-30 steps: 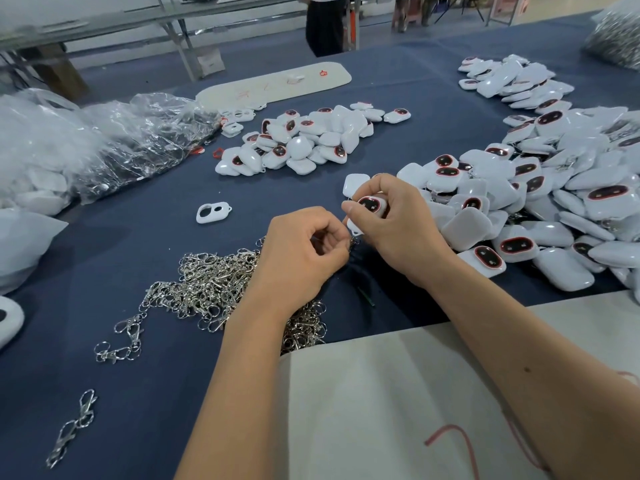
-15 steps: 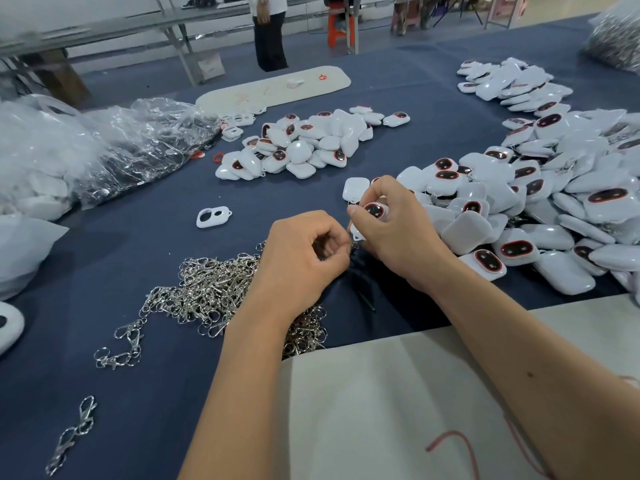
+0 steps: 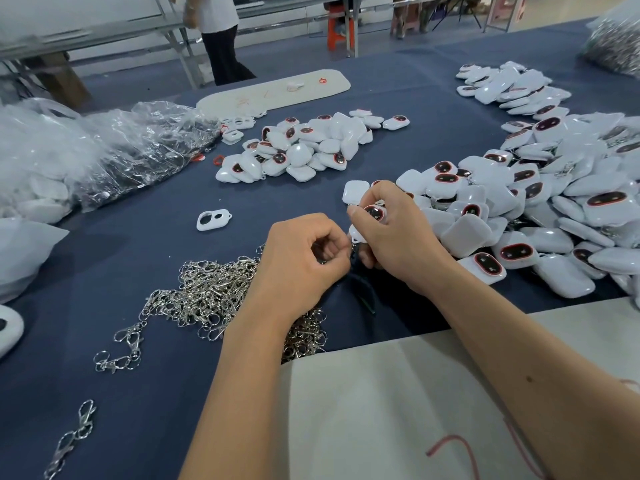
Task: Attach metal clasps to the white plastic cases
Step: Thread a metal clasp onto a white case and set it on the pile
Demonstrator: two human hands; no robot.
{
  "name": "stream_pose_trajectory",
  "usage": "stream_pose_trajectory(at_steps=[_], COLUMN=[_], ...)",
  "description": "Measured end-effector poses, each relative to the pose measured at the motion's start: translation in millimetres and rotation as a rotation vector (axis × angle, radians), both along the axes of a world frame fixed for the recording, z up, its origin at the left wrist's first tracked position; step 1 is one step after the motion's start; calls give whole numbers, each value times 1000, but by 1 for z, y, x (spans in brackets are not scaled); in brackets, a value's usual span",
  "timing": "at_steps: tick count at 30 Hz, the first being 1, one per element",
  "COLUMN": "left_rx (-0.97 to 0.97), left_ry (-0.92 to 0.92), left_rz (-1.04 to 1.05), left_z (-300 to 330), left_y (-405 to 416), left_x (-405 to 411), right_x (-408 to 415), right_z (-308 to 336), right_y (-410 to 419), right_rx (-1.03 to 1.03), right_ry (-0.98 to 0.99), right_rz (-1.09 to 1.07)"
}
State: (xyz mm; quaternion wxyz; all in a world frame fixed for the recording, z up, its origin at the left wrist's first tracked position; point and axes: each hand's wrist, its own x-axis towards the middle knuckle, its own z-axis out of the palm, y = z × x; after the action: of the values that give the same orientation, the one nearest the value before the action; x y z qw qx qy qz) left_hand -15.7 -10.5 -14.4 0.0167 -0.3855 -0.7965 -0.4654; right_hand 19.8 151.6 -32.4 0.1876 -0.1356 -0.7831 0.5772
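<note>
My right hand (image 3: 391,233) grips a white plastic case (image 3: 372,216) with a dark, red-rimmed oval window, thumb on its face. My left hand (image 3: 304,261) is curled beside it and pinches a small metal clasp (image 3: 354,241) at the case's lower corner; most of the clasp is hidden by my fingers. A heap of silver metal clasps (image 3: 207,292) lies on the blue cloth under and left of my left wrist. A large pile of white cases (image 3: 540,202) spreads to the right of my right hand.
A smaller pile of cases (image 3: 301,147) lies further back. One empty white frame (image 3: 213,220) lies alone on the cloth. Clear plastic bags (image 3: 86,154) sit at the left. Loose clasps (image 3: 121,344) trail near the left. A pale board (image 3: 398,410) covers the near edge. A person (image 3: 218,36) stands beyond the table.
Both hands stay together at the case with only slight finger shifts. The person beyond the table has walked to the left.
</note>
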Motion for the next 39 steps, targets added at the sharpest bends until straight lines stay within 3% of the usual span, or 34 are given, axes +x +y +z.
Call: stream_pose_trajectory(at_steps=[27,37,39], left_rx=[-13,-48,-29], left_ry=[87,85,72], left_rz=[93,171,172], left_z=[-4,-4,-5], left_y=[6,7,7], left_x=[1,4,3], right_x=[2,4,5], right_z=[4,6,6], right_y=[-2,-7,-7], right_rx=[-37,175,136], right_ry=[-24,45,54], right_rz=[50,-53,-47])
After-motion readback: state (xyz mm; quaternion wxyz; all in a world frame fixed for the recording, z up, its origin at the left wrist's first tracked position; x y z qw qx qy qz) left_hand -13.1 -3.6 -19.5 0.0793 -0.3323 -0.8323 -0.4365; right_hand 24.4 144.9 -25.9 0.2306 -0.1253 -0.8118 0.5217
